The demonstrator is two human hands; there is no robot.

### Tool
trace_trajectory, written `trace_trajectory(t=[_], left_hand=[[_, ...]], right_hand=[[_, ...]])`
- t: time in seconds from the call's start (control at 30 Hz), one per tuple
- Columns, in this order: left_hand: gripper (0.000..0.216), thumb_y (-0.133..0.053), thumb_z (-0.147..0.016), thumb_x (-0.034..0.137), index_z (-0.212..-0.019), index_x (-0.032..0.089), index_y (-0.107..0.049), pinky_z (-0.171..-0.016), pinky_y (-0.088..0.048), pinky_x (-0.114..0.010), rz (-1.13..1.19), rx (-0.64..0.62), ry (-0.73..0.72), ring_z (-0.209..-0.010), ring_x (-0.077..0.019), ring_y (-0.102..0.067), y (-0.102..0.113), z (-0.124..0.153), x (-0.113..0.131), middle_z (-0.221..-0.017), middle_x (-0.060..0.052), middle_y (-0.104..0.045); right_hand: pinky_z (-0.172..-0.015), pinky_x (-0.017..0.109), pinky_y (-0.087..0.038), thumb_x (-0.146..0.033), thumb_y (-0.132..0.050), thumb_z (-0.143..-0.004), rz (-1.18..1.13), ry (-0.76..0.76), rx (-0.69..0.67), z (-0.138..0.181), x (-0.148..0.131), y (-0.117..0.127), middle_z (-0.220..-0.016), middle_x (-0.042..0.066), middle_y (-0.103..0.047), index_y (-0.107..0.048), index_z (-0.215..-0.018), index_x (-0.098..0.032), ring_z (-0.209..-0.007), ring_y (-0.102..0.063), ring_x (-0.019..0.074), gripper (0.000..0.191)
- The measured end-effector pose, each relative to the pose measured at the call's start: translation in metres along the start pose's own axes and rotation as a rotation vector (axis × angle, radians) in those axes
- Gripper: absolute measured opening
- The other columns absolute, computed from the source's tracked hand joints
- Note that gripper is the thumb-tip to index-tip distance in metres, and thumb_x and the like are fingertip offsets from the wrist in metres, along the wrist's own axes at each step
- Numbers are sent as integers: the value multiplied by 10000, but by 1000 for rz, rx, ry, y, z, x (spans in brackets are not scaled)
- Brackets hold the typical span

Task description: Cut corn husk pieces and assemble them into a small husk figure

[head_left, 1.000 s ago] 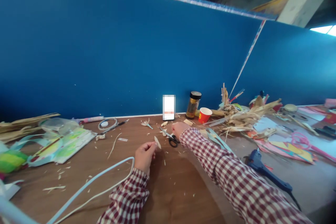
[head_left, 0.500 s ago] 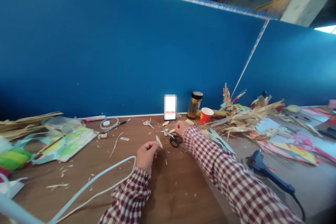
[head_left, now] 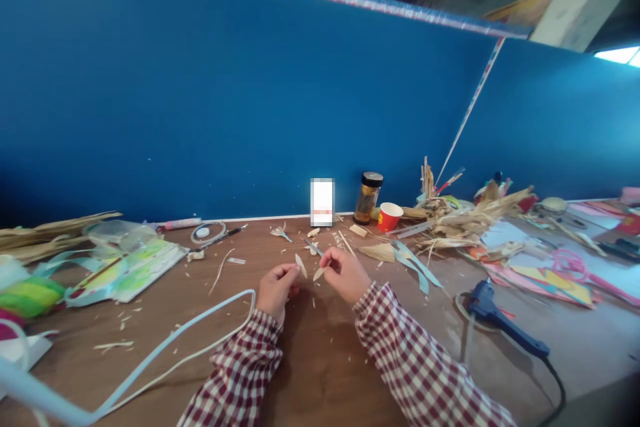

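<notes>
Between thumb and fingers, my left hand (head_left: 277,288) pinches a pale petal-shaped piece (head_left: 301,265) that stands upright. My right hand (head_left: 346,273) is closed on a second, smaller pale petal-shaped piece (head_left: 319,273), close beside the first; the two pieces do not touch. Behind my right hand lie the scissors (head_left: 313,247), with their blades showing and their black handles hidden by the hand. Small pale scraps (head_left: 313,232) are scattered around them on the brown table (head_left: 320,360). A small pale flower-like piece with a bluish stem (head_left: 281,233) lies farther back.
A phone (head_left: 323,203), a lidded jar (head_left: 368,199) and a red paper cup (head_left: 389,217) stand at the back. Dried husks (head_left: 467,221) and a blue glue gun (head_left: 500,320) lie right. A pale blue tube (head_left: 175,340) crosses the front left, near a painted sheet (head_left: 150,273).
My right hand has drawn back from beside the scissors toward my left hand, and a small pale piece now shows in its fingers. My left hand still holds its piece in nearly the same place.
</notes>
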State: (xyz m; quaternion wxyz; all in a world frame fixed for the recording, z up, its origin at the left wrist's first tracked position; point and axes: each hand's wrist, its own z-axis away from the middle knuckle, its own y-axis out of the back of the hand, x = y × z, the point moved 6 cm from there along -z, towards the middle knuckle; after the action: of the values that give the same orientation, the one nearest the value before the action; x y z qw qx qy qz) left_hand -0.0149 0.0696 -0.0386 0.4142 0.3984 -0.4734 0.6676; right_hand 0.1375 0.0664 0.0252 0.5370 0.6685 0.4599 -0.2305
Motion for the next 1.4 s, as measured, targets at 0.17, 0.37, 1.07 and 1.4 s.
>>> trace_trajectory(t=[0.17,0.37,1.07,1.4], left_hand=[[332,-746,-481,306,-713,109,-611,-546,-465,-212,45,-21,46,-549,-98,-571,-3,3,0,-588,-19,-617],[310,-749,-477,306,-680,116,-611,-548,-478,-214,-7,-30,45,-544,-103,-582,-6,4,-1,-567,-10,-619],[316,-740,-507,333,-699,115,-615,-530,-492,-201,-95,-36,18,-556,-108,-597,-5,1,-6,-595,-27,-636],[276,-732,-507,323,-663,129,-612,-523,-489,-200,-192,-77,-10,-551,-115,-597,-8,0,-10,-567,-20,-637]], right_hand=[[-555,230,-386,-153,-487,-694,-37,-58,61,7,23,-5,-610,-28,-528,-540,-760,-190,-555,-482,107,92],[-528,211,-387,-140,-484,-687,-137,-70,-2,10,38,-16,-639,-18,-551,-549,-761,-180,-554,-486,103,106],[-609,245,-454,-148,-525,-645,-431,-160,81,17,45,-25,-701,-25,-514,-447,-829,-193,-618,-532,108,205],[-662,270,-456,-238,-545,-699,-436,-165,90,16,46,-23,-725,5,-598,-532,-800,-176,-678,-565,130,119]])
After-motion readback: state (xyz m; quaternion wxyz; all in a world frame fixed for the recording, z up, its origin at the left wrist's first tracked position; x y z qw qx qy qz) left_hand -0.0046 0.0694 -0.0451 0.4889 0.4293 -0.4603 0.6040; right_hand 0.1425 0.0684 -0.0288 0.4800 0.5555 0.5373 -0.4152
